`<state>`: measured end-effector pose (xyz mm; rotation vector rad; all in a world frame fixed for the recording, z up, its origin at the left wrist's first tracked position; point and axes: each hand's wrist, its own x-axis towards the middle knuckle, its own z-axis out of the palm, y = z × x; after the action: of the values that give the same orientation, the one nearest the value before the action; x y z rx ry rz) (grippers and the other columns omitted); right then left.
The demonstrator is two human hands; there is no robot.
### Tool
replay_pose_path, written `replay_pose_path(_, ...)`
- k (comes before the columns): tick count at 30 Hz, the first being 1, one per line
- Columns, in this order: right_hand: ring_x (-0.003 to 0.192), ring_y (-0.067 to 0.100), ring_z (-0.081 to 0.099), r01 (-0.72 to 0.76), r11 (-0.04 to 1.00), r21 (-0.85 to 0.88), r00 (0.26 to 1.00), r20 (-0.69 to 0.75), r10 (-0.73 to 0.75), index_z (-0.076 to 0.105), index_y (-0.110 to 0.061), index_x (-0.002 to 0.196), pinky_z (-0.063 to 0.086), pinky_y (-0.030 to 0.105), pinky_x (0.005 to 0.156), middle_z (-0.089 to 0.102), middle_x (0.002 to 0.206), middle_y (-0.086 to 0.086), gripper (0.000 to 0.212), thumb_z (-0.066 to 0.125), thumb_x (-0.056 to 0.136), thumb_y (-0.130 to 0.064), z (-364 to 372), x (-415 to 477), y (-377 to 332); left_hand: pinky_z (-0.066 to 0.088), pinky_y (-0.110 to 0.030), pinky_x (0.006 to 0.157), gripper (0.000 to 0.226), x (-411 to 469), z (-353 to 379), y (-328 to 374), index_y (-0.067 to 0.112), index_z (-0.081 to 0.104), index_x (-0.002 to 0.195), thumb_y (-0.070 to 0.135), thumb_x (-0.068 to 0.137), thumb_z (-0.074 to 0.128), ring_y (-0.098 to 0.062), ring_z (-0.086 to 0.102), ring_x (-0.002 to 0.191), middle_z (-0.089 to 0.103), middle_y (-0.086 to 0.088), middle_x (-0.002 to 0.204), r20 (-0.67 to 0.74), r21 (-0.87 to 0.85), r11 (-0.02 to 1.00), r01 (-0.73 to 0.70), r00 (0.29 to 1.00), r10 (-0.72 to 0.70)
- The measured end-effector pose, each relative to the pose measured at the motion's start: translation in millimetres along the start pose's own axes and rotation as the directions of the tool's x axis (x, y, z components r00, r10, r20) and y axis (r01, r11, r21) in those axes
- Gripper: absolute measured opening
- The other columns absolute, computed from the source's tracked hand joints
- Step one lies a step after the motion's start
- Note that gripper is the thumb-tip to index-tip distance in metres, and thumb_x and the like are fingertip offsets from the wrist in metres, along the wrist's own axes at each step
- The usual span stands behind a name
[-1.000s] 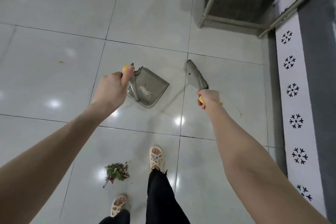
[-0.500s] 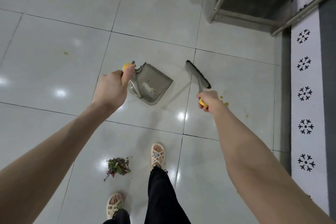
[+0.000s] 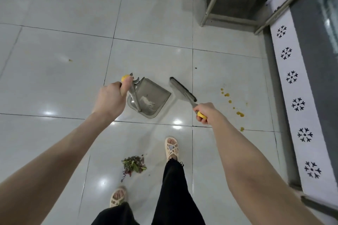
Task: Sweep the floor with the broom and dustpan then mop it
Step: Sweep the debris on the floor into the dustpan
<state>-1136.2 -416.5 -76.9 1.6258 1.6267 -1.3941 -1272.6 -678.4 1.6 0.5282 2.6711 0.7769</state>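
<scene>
Grey dustpan (image 3: 150, 97) hangs from my left hand (image 3: 109, 100), fingers wrapped round its yellow-tipped handle. My right hand (image 3: 206, 113) grips the broom (image 3: 182, 90) just beside it.

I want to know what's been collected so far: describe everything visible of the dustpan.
The dustpan is a grey, smoky-looking plastic scoop with raised walls and rounded corners. A long metal-looking handle rises from its back wall to a yellow cap; the left hand grips the handle just under it. A small pale clump of sweepings lies inside. It is left of the broom head, apart from it. Whether it rests on the tiles cannot be told.
</scene>
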Motion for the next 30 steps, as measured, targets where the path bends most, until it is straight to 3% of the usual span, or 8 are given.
replay_pose_path(3,0.038,0.015,0.043,-0.025,0.999,0.039,1.000,-0.016,0.025,0.049,-0.007,0.079,0.021,0.012,0.034,0.046,0.059,0.009,0.010,0.054,0.086,-0.002,55.8,-45.7,42.7,0.035,-0.035,0.068,0.092,-38.2,-22.0,-54.2,-0.004,0.055,0.077,0.074,0.078,0.007,-0.038,0.053,0.080,0.062,-0.023,0.081,0.013,-0.029,0.998,-0.047,0.999,0.047)
replay_pose_path(7,0.027,0.011,0.040,-0.067,0.996,0.063,0.998,-0.001,0.067,0.050,-0.007,0.081,0.021,0.012,0.034,0.046,0.060,0.009,0.009,0.054,0.088,-0.003,113.3,-98.1,93.7,0.032,-0.033,0.069,0.094,-85.4,-45.8,-102.1,-0.003,0.056,0.076,0.076,0.073,0.004,-0.036,0.052,0.078,0.062,-0.021,0.080,0.045,-0.038,0.995,-0.089,0.995,0.091)
replay_pose_path(12,0.026,0.010,0.039,-0.110,0.991,0.080,0.994,0.001,0.111,0.047,-0.010,0.081,0.020,0.011,0.034,0.044,0.061,0.008,0.010,0.054,0.085,-0.003,156.1,-149.2,128.4,0.033,-0.033,0.070,0.077,-129.0,-70.3,-146.9,-0.001,0.056,0.072,0.061,0.094,0.015,-0.033,0.049,0.074,0.062,-0.021,0.079,0.079,-0.017,0.997,-0.072,0.994,0.073)
replay_pose_path(21,0.027,0.010,0.041,-0.125,0.987,0.099,0.992,0.002,0.125,0.050,-0.009,0.080,0.021,0.014,0.037,0.046,0.063,0.008,0.008,0.055,0.086,-0.006,220.4,-202.1,195.1,0.038,-0.037,0.072,0.076,-198.5,-94.6,-198.8,-0.003,0.059,0.078,0.058,0.096,0.017,-0.037,0.052,0.081,0.063,-0.021,0.084,0.099,-0.028,0.999,-0.042,0.994,0.044)
replay_pose_path(30,0.027,0.010,0.039,-0.099,0.967,0.236,0.995,-0.001,0.102,0.047,-0.011,0.075,0.019,0.012,0.035,0.045,0.062,0.007,0.014,0.056,0.085,-0.007,276.3,-263.7,294.1,0.034,-0.036,0.068,0.079,-289.1,-102.0,-252.3,-0.006,0.058,0.078,0.057,0.097,0.016,-0.036,0.050,0.077,0.059,-0.021,0.077,0.043,0.003,0.996,-0.089,0.995,0.089)
